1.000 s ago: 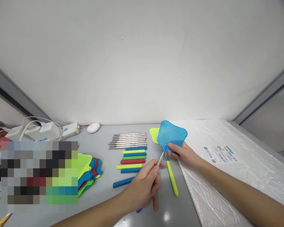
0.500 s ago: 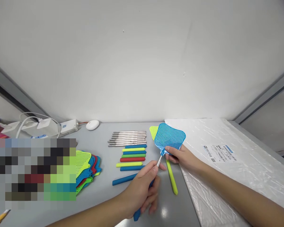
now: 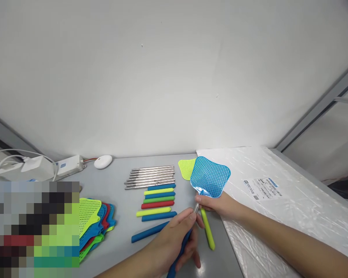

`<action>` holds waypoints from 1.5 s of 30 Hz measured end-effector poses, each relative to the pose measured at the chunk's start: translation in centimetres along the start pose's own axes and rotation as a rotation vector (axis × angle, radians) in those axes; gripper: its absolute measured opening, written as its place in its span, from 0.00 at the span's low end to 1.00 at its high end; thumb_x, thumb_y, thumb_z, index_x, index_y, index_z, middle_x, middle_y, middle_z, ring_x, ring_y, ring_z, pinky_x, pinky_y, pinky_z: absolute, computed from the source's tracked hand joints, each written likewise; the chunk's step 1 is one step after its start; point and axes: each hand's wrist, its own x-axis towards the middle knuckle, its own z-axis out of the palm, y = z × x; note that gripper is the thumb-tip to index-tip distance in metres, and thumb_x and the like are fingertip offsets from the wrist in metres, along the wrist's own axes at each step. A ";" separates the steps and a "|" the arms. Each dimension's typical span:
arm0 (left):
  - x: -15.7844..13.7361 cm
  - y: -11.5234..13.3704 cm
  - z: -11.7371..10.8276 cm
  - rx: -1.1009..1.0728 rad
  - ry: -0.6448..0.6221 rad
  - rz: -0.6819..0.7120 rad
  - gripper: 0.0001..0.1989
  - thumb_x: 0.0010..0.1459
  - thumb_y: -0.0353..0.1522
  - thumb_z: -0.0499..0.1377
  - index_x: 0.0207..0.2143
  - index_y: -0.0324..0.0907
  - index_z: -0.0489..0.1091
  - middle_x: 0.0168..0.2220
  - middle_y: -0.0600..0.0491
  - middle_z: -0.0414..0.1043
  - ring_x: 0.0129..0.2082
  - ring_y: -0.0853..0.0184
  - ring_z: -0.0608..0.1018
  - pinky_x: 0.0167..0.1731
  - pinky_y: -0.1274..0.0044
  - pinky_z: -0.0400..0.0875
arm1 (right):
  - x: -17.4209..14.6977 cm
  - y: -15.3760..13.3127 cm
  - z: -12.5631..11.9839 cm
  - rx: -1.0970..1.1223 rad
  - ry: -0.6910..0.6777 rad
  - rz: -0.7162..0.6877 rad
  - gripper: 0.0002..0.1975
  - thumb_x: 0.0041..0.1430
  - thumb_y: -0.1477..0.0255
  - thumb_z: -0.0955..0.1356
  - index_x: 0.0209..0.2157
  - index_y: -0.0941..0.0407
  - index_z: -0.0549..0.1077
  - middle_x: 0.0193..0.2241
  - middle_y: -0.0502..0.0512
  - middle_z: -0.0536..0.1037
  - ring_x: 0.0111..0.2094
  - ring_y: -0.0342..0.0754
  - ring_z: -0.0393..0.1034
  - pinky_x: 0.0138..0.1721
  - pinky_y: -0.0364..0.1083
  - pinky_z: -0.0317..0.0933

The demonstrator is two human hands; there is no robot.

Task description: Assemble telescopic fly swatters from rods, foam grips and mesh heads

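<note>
A blue fly swatter with a perforated head [image 3: 211,175] is held up between both hands. My right hand [image 3: 220,206] pinches the neck of this head from the right, thumb on top. My left hand [image 3: 174,237] is closed around the blue handle [image 3: 172,270] and the lower part of the short metal rod [image 3: 196,207], which runs up to the head. Beneath them a second fly swatter lies on the table: its yellow-green head [image 3: 186,169] is partly covered by the blue one, and its yellow-green handle [image 3: 208,229] shows below my right hand.
Several metal rods [image 3: 150,177] lie in a row, with several coloured handles [image 3: 158,204] nearer me. Stacked swatter heads [image 3: 89,216] sit at left beside a blurred patch. A power strip [image 3: 69,166] and white oval device [image 3: 103,161] stand behind. Wrapped white sheet [image 3: 266,216] covers the right.
The camera view has turned slightly, shifting the table items left and down. My right fingers have moved lower, towards the joint of head and rod. Both hands keep their hold.
</note>
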 end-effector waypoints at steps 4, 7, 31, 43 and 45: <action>-0.1 0.4 0.2 0.029 -0.017 -0.009 0.15 0.66 0.45 0.48 0.37 0.43 0.63 0.16 0.67 0.54 0.08 0.80 0.51 0.26 0.75 0.71 | -0.4 -0.8 -0.1 -0.091 0.008 -0.056 0.17 0.57 0.56 0.70 0.26 0.56 0.69 0.25 0.49 0.69 0.29 0.44 0.63 0.33 0.44 0.56; -0.2 0.7 0.2 0.023 -0.041 -0.009 0.15 0.67 0.44 0.48 0.36 0.43 0.63 0.14 0.67 0.53 0.09 0.79 0.50 0.26 0.76 0.70 | -0.7 -1.4 -0.1 -0.119 0.038 -0.066 0.17 0.57 0.56 0.69 0.26 0.55 0.68 0.26 0.49 0.70 0.30 0.45 0.64 0.36 0.45 0.58; -0.1 0.7 1.0 0.011 0.013 -0.010 0.15 0.65 0.48 0.47 0.41 0.47 0.57 0.22 0.65 0.61 0.07 0.80 0.52 0.10 0.80 0.68 | -0.4 -1.0 1.0 0.004 -0.089 -0.064 0.20 0.61 0.56 0.66 0.23 0.56 0.71 0.22 0.50 0.73 0.25 0.43 0.64 0.29 0.43 0.58; -0.2 -0.3 1.9 0.078 0.106 0.074 0.14 0.66 0.45 0.47 0.35 0.45 0.59 0.16 0.66 0.54 0.08 0.79 0.52 0.13 0.79 0.70 | -1.0 -0.9 2.0 0.025 0.037 -0.042 0.12 0.56 0.60 0.70 0.30 0.54 0.71 0.29 0.51 0.72 0.33 0.47 0.67 0.38 0.48 0.60; -0.3 0.1 1.9 0.068 0.083 0.058 0.14 0.66 0.45 0.47 0.34 0.45 0.58 0.16 0.66 0.53 0.08 0.79 0.53 0.13 0.78 0.71 | -1.1 -1.0 2.0 0.028 0.071 -0.058 0.11 0.56 0.61 0.70 0.31 0.53 0.71 0.30 0.51 0.73 0.33 0.47 0.66 0.38 0.47 0.60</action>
